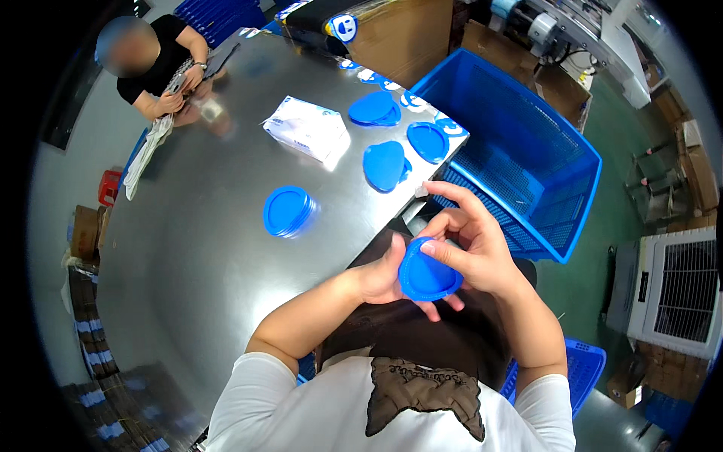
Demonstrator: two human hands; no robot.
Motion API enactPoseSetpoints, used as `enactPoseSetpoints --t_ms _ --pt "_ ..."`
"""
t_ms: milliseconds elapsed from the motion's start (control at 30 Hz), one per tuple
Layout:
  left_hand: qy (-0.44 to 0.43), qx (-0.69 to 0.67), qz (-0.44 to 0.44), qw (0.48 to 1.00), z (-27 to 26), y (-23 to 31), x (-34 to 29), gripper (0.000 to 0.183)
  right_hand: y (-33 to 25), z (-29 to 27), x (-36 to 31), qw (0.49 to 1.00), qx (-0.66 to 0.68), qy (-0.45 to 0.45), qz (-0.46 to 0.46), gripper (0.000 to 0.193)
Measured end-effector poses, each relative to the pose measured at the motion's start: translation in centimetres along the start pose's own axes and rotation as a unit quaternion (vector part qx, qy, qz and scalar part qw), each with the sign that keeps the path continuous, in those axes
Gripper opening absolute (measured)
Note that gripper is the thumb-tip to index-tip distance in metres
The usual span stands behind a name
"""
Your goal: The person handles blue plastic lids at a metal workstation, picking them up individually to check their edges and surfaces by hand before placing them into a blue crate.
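Note:
A round blue plastic lid point(431, 276) with a raised rim is held in front of me, just off the table's edge. My left hand point(388, 275) supports it from below and the left, its thumb up at the side and fingertips showing under it. My right hand point(476, 252) pinches the lid's upper rim, thumb on top; its index finger stretches out toward the table corner. A stack of similar blue lids point(287, 212) stands to the left on the table. More blue lids lie farther off: a pair point(374, 109), a single one point(428, 142) and an overlapping group point(384, 166).
A white soft pack of tissues point(307, 128) rests on the metal table point(196, 248). Beyond its right edge stands a big blue crate point(520, 128). A co-worker point(154, 64) sits at the far left, both hands on an object. An air cooler point(675, 290) is at right.

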State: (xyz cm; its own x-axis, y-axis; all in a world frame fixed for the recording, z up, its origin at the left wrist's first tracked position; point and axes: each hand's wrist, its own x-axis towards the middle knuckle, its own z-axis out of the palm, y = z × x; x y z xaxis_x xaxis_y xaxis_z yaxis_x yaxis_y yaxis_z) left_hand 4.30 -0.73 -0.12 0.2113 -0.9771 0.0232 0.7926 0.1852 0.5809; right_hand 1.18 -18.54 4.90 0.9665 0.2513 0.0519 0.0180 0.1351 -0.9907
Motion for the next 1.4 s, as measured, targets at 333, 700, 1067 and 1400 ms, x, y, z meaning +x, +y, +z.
enactPoseSetpoints --t_ms 333,700,1067,1400 --pt "0.105 0.139 0.005 0.985 4.6 -0.2 1.1 0.055 0.3 -3.4 -4.3 0.959 0.269 -0.057 -0.062 0.105" --pt "0.189 0.172 -0.005 0.967 6.0 -1.2 2.0 0.048 -0.9 -0.7 -6.7 0.862 -0.372 0.197 -0.284 0.027" --pt "0.133 0.076 -0.051 0.987 5.2 -1.5 2.0 0.047 -1.7 -3.7 -7.9 0.844 -0.38 0.297 -0.234 0.014" --pt "0.137 0.057 -0.101 0.984 4.8 -1.7 1.5 0.054 -1.0 -3.4 -7.1 0.767 -0.491 0.298 -0.287 0.021"
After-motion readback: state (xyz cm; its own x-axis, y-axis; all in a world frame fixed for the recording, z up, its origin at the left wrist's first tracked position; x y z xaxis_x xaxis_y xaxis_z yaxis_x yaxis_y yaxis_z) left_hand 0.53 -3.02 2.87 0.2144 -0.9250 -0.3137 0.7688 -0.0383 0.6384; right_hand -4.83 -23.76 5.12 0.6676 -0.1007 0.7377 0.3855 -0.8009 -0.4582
